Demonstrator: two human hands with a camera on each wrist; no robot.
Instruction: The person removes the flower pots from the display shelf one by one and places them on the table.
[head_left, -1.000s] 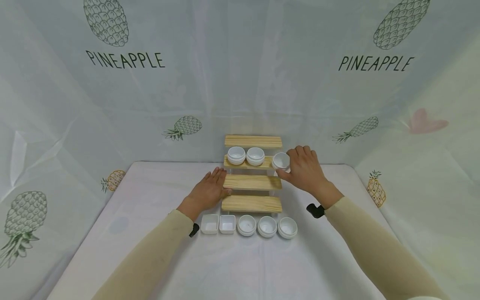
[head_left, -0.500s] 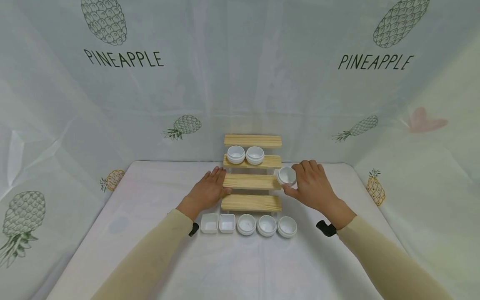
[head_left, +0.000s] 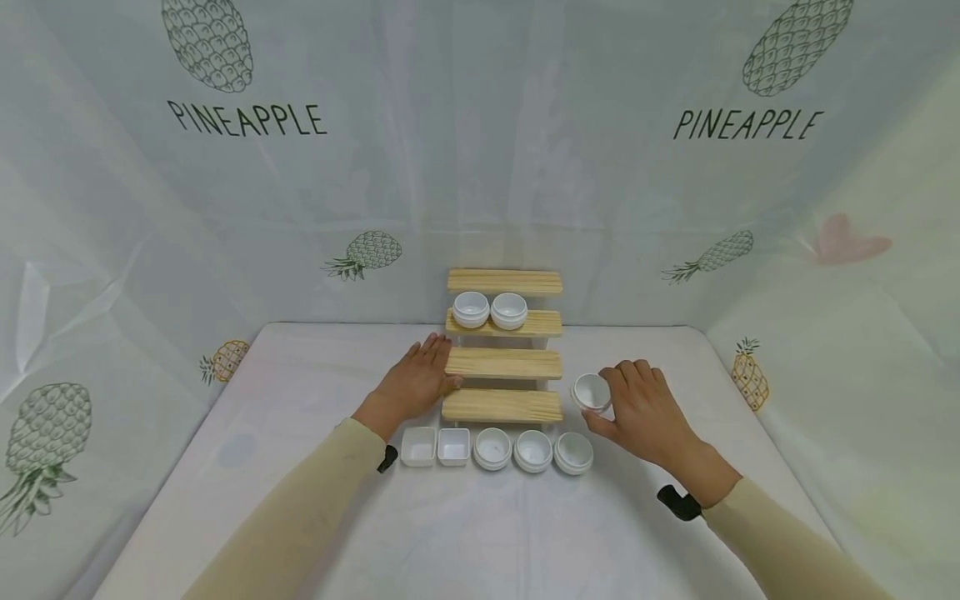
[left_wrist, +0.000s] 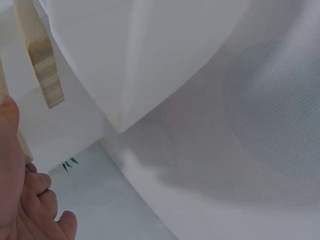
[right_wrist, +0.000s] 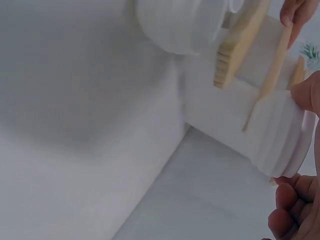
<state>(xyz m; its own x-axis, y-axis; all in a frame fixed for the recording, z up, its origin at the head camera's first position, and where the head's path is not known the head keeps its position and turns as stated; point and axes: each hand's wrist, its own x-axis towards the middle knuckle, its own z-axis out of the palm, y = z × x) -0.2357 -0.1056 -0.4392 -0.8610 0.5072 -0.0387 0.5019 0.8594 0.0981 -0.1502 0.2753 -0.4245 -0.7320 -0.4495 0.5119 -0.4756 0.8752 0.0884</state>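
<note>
A person's two arms in beige sleeves reach over a table (head_left: 300,500) covered in white cloth. The right hand (head_left: 643,412) grips a small round white bowl (head_left: 592,392) between thumb and curled fingers, holding it just to the right of a four-step wooden rack (head_left: 504,364), near the lowest step. The left hand (head_left: 415,383) lies flat with straight fingers, its fingertips touching the left end of the rack's second step from the bottom. Two more round white bowls (head_left: 490,309) sit side by side on the third step. In front of the rack a row stands on the table: two small square white dishes (head_left: 437,447) on the left, then three round white bowls (head_left: 533,451). A pale backdrop printed with pineapples (head_left: 208,42) surrounds the table
</note>
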